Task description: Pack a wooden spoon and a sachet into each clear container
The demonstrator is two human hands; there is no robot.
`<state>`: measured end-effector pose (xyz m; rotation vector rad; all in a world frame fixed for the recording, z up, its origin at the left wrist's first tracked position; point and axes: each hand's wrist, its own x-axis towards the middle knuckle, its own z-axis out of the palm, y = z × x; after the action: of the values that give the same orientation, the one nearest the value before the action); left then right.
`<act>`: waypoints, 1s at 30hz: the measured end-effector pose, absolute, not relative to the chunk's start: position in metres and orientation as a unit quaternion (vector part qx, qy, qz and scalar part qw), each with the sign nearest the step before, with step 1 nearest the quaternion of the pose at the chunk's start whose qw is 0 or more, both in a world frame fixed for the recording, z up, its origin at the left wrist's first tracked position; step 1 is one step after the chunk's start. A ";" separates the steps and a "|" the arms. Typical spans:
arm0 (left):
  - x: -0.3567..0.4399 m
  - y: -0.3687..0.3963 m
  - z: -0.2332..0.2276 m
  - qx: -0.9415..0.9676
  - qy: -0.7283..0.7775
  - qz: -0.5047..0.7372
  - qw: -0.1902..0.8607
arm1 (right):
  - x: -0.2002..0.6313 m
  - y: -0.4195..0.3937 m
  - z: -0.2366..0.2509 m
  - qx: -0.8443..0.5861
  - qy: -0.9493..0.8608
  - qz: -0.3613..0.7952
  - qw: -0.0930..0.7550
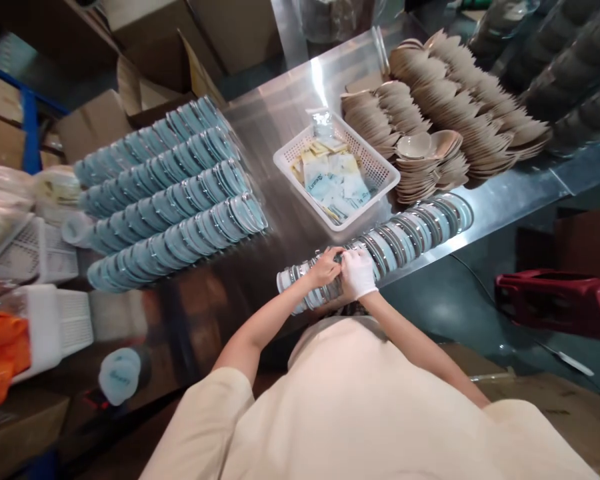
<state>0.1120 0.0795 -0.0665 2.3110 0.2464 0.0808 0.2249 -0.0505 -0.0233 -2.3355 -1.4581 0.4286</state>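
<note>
Discs (407,235), stood on edge in one long row, lie along the near edge of the table (260,127), directly under both hands. The row slants from lower left to upper right; the hands meet over it left of its middle, so a shorter stretch shows beyond the left hand (326,268) and a longer one beyond the right hand (359,272).

The left hand is bare and comes over the row from the near side, its fingers bent and drawn in towards the other hand. The right hand wears a white glove and is curled, its knuckles up, right beside the left. Fingertips of both come together just above the discs' rims. Whether they pinch a disc or only rest on the rims I cannot tell, as the fingers hide the spot.

Just past the row, on its far side, sits a white basket (336,230) with packets (333,177) in it, some yellow, some white with blue print. Right of the basket, brown bowls (455,100) stand nested in several stacks, near the far right end of the discs. Well apart on the left, tubs (175,230) in pale blue lie in four rows, slanting much the same way as the discs.
</note>
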 end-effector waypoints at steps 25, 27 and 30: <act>0.114 0.068 -0.060 0.924 0.143 0.061 0.349 | 0.216 -0.130 -0.033 -0.822 -0.523 0.189 0.124; 0.113 0.067 -0.059 0.924 0.142 0.057 0.351 | 0.208 -0.126 -0.045 -0.820 -0.521 0.212 0.109; 0.111 0.066 -0.056 0.924 0.152 0.047 0.348 | 0.214 -0.117 -0.059 -0.818 -0.513 0.208 0.157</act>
<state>0.1114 0.0664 -0.0561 2.3948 0.3950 0.1216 0.2136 -0.1168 -0.0592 -2.3399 -1.4679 0.5944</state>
